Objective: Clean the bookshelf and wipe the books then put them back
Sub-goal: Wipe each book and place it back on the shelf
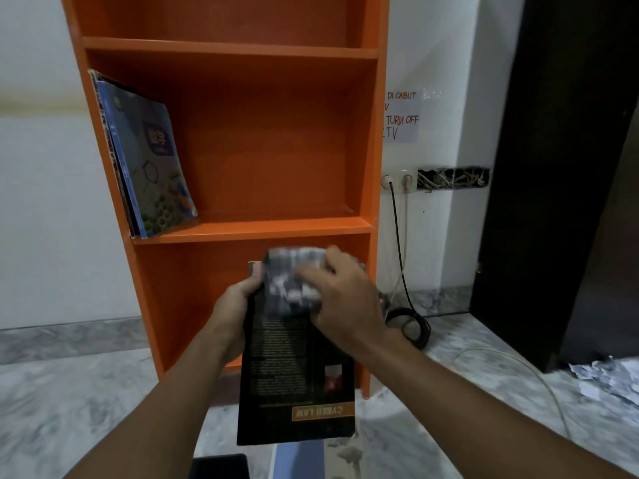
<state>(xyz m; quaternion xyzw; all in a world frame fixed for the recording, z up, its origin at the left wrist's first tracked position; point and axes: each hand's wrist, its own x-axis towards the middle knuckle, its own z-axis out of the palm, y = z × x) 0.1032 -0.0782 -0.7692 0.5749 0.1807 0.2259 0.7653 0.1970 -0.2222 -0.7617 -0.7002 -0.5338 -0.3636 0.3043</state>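
Two hands and one book, nearest, at 6 o'clock. Black paperback [294, 361], cover up; an orange label at its near end reads "CYBER LAW", upside down. The small print above it is too fine to read.
Left hand [238, 305]: fingers curled round the paperback's left edge.
Right hand [342, 299]: fingers bent over a blurred grey-and-white cloth [290, 278], pressing it on the paperback's far end.
Behind, 12 o'clock: orange bookshelf [276, 140].
Middle shelf, 9 o'clock: thin books leaning against the left side panel, with a blue booklet [152, 160] bearing Chinese characters in front.
White wall, 2 o'clock: handwritten notice [403, 115], with "DI CABUT", "TURN OFF" and "TV" legible.
Below it, 3 o'clock: wall sockets [397, 181], with a black cable [408, 319] plugged in and coiled on the floor.
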